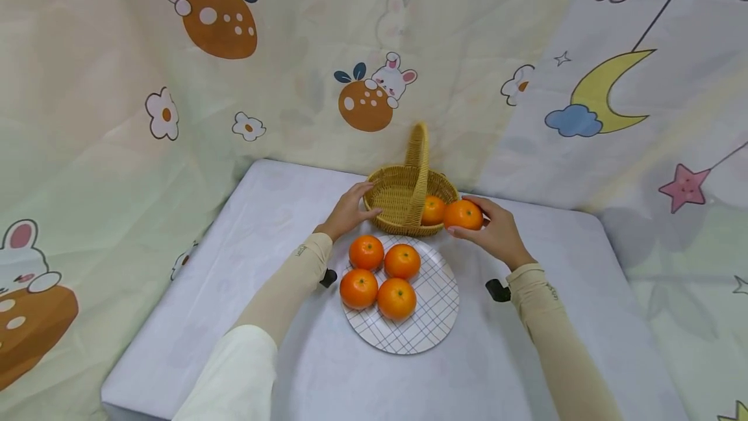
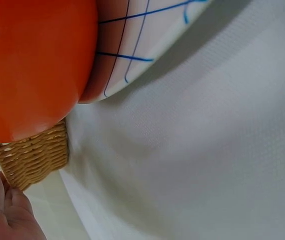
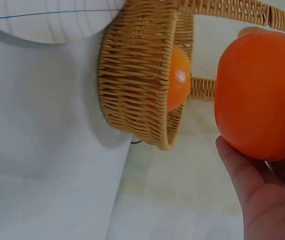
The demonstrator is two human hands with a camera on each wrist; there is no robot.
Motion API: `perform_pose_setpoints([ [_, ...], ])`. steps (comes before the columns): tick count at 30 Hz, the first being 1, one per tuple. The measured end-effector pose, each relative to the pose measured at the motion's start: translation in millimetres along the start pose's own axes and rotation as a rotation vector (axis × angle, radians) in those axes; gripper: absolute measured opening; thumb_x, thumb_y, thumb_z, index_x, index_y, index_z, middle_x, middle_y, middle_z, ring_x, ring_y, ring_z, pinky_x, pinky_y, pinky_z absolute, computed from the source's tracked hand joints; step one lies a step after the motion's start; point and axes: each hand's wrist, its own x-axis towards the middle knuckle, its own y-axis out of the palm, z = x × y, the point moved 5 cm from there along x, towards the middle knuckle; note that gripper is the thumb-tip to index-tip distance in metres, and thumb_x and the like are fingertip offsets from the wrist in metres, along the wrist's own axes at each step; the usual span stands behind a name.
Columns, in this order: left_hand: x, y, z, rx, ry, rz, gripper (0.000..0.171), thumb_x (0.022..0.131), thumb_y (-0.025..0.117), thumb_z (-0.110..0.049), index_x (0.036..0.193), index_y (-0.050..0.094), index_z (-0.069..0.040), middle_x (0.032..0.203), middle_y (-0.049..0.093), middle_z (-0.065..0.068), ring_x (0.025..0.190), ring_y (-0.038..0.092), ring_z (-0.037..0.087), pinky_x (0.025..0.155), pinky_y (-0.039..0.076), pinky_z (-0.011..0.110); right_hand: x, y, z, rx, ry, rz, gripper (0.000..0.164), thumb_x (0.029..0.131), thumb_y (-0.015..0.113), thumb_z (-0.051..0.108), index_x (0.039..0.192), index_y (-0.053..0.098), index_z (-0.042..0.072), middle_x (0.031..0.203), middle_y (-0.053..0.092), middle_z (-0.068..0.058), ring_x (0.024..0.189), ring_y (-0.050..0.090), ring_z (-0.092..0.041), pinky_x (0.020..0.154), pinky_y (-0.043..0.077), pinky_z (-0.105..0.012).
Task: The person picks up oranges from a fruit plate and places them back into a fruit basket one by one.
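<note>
First, head view: both forearms, in beige sleeves (image 1: 295, 273), reach forward over a white cloth-covered surface (image 1: 485, 356). Left hand (image 1: 346, 213) grips the left rim of a yellow woven basket (image 1: 393, 193) with an arched handle, thumb and fingers spread. Right hand (image 1: 498, 231) pinches a glossy round orange (image 1: 463, 214) at the basket's right front edge; cannot tell whether fruit touches rim. Second orange (image 1: 433, 211) inside the basket, partly behind the held one. Four more oranges (image 1: 397, 299) on a round white plate with thin grid lines (image 1: 435, 291), just in front.

Left wrist view: one orange, cropped, fills upper left and hides much of the basket. Left hand cut off at lower left.

Right wrist view: held orange covers part of the handle; right hand cropped by the frame edge. Only a sliver of plate visible.
</note>
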Motion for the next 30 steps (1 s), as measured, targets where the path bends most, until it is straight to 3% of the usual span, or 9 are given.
perform_pose_setpoints([
  [8, -1.2, -1.0, -0.3, 0.007, -0.015, 0.013, 0.073, 0.088, 0.074, -0.033, 0.144, 0.042, 0.003, 0.15, 0.039, 0.013, 0.138, 0.036, 0.028, 0.114, 0.03, 0.04, 38, 7, 0, 0.031, 0.042, -0.018, 0.077, 0.072, 0.086, 0.044, 0.137, 0.055, 0.016, 0.135, 0.054, -0.006, 0.111, 0.056, -0.026, 0.087, 0.053, -0.047],
  [15, -2.0, -2.0, -4.3, 0.014, -0.014, 0.027, 0.073, 0.088, 0.074, -0.03, 0.144, 0.041, 0.003, 0.151, 0.037, 0.014, 0.139, 0.035, 0.028, 0.115, 0.029, 0.04, 63, 15, 2, -0.016, 0.085, -0.012, 0.085, 0.073, 0.08, 0.055, 0.142, 0.05, 0.015, 0.138, 0.053, -0.009, 0.113, 0.056, -0.029, 0.091, 0.051, -0.048],
  [24, -3.4, -2.7, -0.8, 0.027, -0.006, 0.013, 0.071, 0.088, 0.075, -0.028, 0.143, 0.043, 0.004, 0.149, 0.039, 0.016, 0.137, 0.037, 0.03, 0.113, 0.032, 0.043, 92, 24, 3, -0.077, 0.071, -0.097, 0.083, 0.076, 0.081, 0.051, 0.14, 0.052, 0.007, 0.123, 0.047, -0.017, 0.107, 0.047, -0.032, 0.088, 0.05, -0.049],
  [30, -0.8, -0.7, -2.5, 0.049, -0.011, 0.042, 0.072, 0.089, 0.073, -0.032, 0.144, 0.042, 0.002, 0.15, 0.038, 0.014, 0.137, 0.038, 0.029, 0.112, 0.033, 0.042, 106, 31, -3, -0.085, 0.107, -0.074, 0.079, 0.079, 0.08, 0.044, 0.14, 0.051, 0.004, 0.122, 0.045, -0.022, 0.106, 0.045, -0.035, 0.087, 0.048, -0.05],
])
